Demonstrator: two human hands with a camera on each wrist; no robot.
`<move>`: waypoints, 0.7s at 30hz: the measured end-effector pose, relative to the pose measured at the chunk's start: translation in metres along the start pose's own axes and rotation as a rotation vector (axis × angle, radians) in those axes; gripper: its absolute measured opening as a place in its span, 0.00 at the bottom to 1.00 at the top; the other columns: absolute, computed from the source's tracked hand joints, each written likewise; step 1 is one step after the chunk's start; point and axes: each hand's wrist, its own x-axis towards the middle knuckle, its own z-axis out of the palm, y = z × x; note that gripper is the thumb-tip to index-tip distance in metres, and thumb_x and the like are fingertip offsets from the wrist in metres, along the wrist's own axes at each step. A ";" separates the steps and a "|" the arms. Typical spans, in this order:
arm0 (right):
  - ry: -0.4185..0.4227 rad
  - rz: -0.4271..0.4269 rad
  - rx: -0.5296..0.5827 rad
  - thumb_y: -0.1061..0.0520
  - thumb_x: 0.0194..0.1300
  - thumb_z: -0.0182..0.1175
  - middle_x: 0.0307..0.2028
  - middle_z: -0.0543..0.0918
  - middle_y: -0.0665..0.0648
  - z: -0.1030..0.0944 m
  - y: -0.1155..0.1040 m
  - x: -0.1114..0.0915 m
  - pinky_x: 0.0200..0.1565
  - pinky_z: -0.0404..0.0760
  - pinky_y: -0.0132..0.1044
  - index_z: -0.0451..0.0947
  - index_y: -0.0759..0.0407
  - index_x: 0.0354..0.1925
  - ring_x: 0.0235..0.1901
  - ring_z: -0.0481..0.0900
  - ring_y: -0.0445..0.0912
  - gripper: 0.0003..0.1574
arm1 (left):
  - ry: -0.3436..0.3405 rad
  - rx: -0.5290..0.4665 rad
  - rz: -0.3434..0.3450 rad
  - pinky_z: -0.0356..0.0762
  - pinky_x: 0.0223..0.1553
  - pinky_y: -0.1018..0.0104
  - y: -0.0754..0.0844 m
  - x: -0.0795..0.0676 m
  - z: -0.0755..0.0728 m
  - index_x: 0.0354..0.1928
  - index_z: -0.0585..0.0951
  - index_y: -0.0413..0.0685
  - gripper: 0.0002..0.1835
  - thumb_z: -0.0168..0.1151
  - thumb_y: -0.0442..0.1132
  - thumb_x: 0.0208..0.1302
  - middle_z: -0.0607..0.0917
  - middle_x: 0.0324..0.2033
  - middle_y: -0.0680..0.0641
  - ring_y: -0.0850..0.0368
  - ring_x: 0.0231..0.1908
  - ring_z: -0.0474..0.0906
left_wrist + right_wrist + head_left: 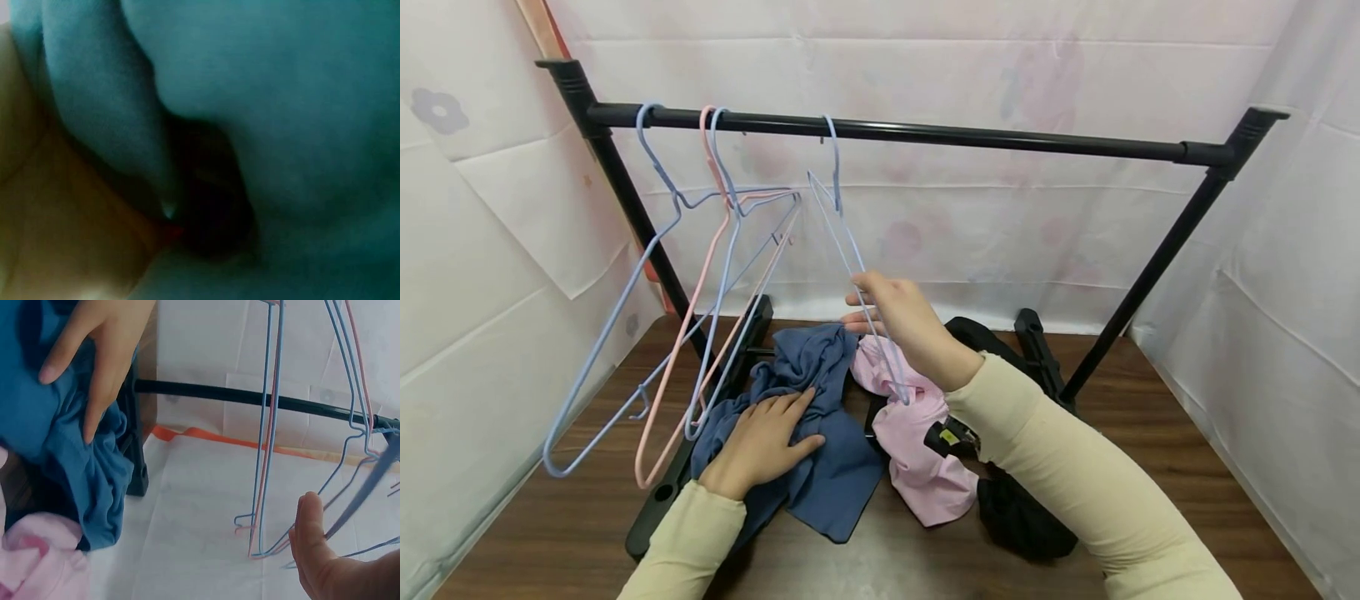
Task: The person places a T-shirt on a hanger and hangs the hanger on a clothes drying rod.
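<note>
My left hand (763, 442) rests on a crumpled blue garment (842, 467) with its fingers extended and spread. In the left wrist view, blue fabric (300, 81) fills most of the picture, dark and blurred. My right hand (910, 325) is raised at a light-blue hanger (836, 167) that hangs by its hook from the black rail (1000, 140). Its fingers look straight, and the hanger's thin side passes across the hand. The right wrist view also shows the fingers (309, 519) extended against the hanger, without a visible grip.
Two more blue hangers and a pink hanger (703, 283) hang on the rail's left part. A pink garment (921, 475) lies right of the blue one, with black fabric (1022, 517) beside it. The rack's slanted posts (1157, 275) flank the wooden tabletop (880, 567).
</note>
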 end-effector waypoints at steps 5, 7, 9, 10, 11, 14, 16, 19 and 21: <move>0.015 0.006 0.004 0.47 0.72 0.46 0.55 0.79 0.61 -0.016 0.001 -0.007 0.50 0.84 0.39 0.70 0.67 0.61 0.47 0.84 0.53 0.30 | 0.012 0.015 0.007 0.63 0.61 0.31 0.000 0.000 0.000 0.74 0.63 0.52 0.40 0.59 0.61 0.65 0.73 0.66 0.40 0.34 0.64 0.68; 0.021 0.006 -0.016 0.47 0.72 0.46 0.56 0.79 0.60 -0.022 0.002 -0.010 0.47 0.84 0.39 0.71 0.65 0.61 0.47 0.84 0.51 0.29 | 0.014 0.020 0.009 0.64 0.61 0.32 0.001 0.000 0.001 0.74 0.63 0.52 0.40 0.59 0.62 0.65 0.73 0.66 0.39 0.34 0.64 0.68; 0.026 0.003 -0.031 0.46 0.72 0.45 0.57 0.79 0.59 -0.029 0.002 -0.013 0.44 0.84 0.38 0.71 0.64 0.61 0.49 0.83 0.51 0.29 | 0.010 0.020 0.008 0.63 0.61 0.32 0.001 0.000 0.002 0.74 0.63 0.52 0.40 0.59 0.62 0.65 0.73 0.66 0.39 0.34 0.64 0.68; 0.028 0.001 -0.038 0.46 0.72 0.45 0.58 0.79 0.59 -0.033 0.002 -0.014 0.43 0.84 0.37 0.70 0.63 0.62 0.48 0.83 0.50 0.30 | 0.007 0.018 0.007 0.63 0.61 0.31 0.001 0.000 0.002 0.74 0.63 0.52 0.40 0.59 0.62 0.65 0.73 0.66 0.39 0.34 0.64 0.68; 0.029 -0.003 -0.042 0.45 0.72 0.45 0.58 0.79 0.58 -0.036 0.002 -0.015 0.41 0.84 0.36 0.70 0.63 0.62 0.48 0.82 0.50 0.30 | 0.002 0.016 0.005 0.63 0.61 0.31 0.001 0.000 0.002 0.74 0.63 0.53 0.41 0.59 0.62 0.65 0.72 0.66 0.40 0.34 0.64 0.68; 0.032 -0.011 -0.046 0.45 0.73 0.46 0.59 0.79 0.59 -0.046 0.000 -0.019 0.39 0.83 0.34 0.70 0.62 0.64 0.47 0.82 0.49 0.31 | -0.009 0.007 0.003 0.62 0.61 0.31 0.001 -0.001 0.001 0.74 0.62 0.53 0.41 0.58 0.62 0.65 0.72 0.67 0.40 0.34 0.65 0.67; 0.027 -0.019 -0.053 0.45 0.73 0.45 0.60 0.79 0.59 -0.053 -0.002 -0.023 0.39 0.82 0.34 0.69 0.62 0.64 0.47 0.82 0.48 0.31 | -0.012 0.001 0.004 0.62 0.62 0.31 0.001 0.000 0.001 0.74 0.62 0.52 0.41 0.58 0.62 0.65 0.71 0.67 0.40 0.33 0.65 0.67; 0.016 -0.025 -0.065 0.45 0.73 0.44 0.60 0.78 0.60 -0.063 -0.006 -0.029 0.38 0.82 0.34 0.70 0.61 0.64 0.47 0.82 0.48 0.31 | -0.011 -0.003 0.006 0.61 0.62 0.31 0.001 0.000 0.000 0.74 0.62 0.52 0.41 0.58 0.62 0.65 0.71 0.67 0.39 0.33 0.65 0.67; 0.006 -0.033 -0.084 0.45 0.74 0.43 0.61 0.78 0.59 -0.069 -0.009 -0.034 0.38 0.82 0.34 0.69 0.60 0.66 0.47 0.81 0.48 0.31 | -0.010 -0.004 0.005 0.61 0.62 0.31 0.002 0.000 -0.001 0.74 0.62 0.52 0.41 0.58 0.62 0.65 0.71 0.67 0.39 0.33 0.65 0.67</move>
